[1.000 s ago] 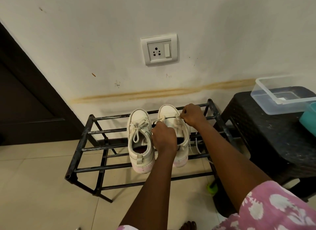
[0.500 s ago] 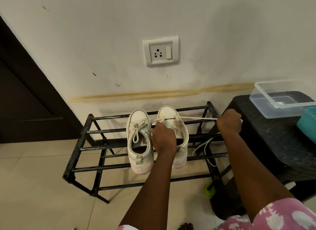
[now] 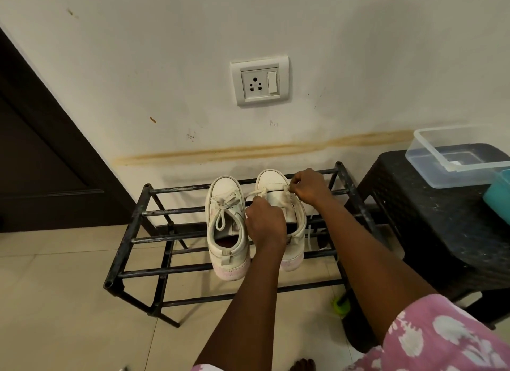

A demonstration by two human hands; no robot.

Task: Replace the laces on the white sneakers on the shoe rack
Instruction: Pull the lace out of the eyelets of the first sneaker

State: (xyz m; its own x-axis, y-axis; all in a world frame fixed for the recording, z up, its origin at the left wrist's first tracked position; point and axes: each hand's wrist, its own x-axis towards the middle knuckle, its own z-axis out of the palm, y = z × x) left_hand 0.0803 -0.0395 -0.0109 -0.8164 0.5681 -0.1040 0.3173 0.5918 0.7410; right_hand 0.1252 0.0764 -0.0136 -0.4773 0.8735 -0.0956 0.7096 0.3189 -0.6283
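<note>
Head view, I'm looking down at a black metal shoe rack (image 3: 132, 228) against the wall. Two white sneakers sit side by side on its top bars, toes to the wall, heels hanging off the front bar. The left sneaker (image 3: 225, 194) is laced, its bow lying on the tongue, nobody touching it. The right sneaker (image 3: 271, 180) is the one I'm watching.

The left hand (image 3: 265, 224) sits over this shoe's tongue, back of hand to camera and fingers curled under. It seems to pinch the lace (image 3: 255, 191) where it leaves the knuckles, but the fingertips are hidden. The right hand (image 3: 309, 187) is at the shoe's right eyelet row near the toe, thumb and forefinger closed on the same lace. The lace crosses the toe end between the two hands. A loose white strand (image 3: 309, 232) hangs through the bars just right of the shoe.

To the right, a dark stool (image 3: 441, 232) carries a clear plastic tub (image 3: 430, 160). A wall socket (image 3: 260, 80) is above the rack.
</note>
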